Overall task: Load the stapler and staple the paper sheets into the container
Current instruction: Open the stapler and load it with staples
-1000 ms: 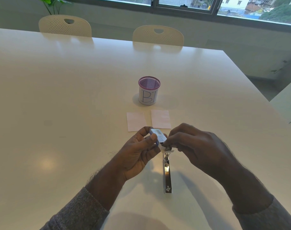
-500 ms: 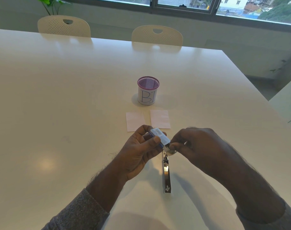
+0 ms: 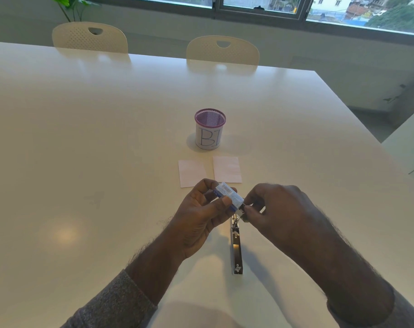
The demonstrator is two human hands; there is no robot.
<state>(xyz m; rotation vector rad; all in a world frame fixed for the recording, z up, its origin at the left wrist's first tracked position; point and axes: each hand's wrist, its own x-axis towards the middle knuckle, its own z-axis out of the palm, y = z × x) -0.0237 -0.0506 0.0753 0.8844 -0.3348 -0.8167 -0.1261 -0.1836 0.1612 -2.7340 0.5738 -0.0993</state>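
My left hand point(image 3: 202, 215) grips a small blue-and-white staple box point(image 3: 228, 194) above the table. My right hand point(image 3: 276, 210) pinches at the box's open end, where a small piece, a flap or staples, shows between its fingertips point(image 3: 243, 211); I cannot tell which. Below the hands, the metal stapler point(image 3: 236, 247) lies opened out flat on the white table point(image 3: 106, 162). Two small pale paper sheets, one on the left point(image 3: 191, 172) and one on the right point(image 3: 226, 169), lie side by side beyond the hands. Behind them stands the purple mesh container point(image 3: 210, 129) labelled "BI".
Two cream chairs stand at the far edge, the left chair point(image 3: 90, 37) and the right chair point(image 3: 222, 50). A plant point(image 3: 66, 5) is at the back left. The table's right edge point(image 3: 357, 124) runs diagonally; another white surface point(image 3: 409, 147) lies beyond it.
My right hand has shifted slightly right and back from the box's end, drawing something small out. The left hand tilted the box a little. Stapler, sheets and container stay put.
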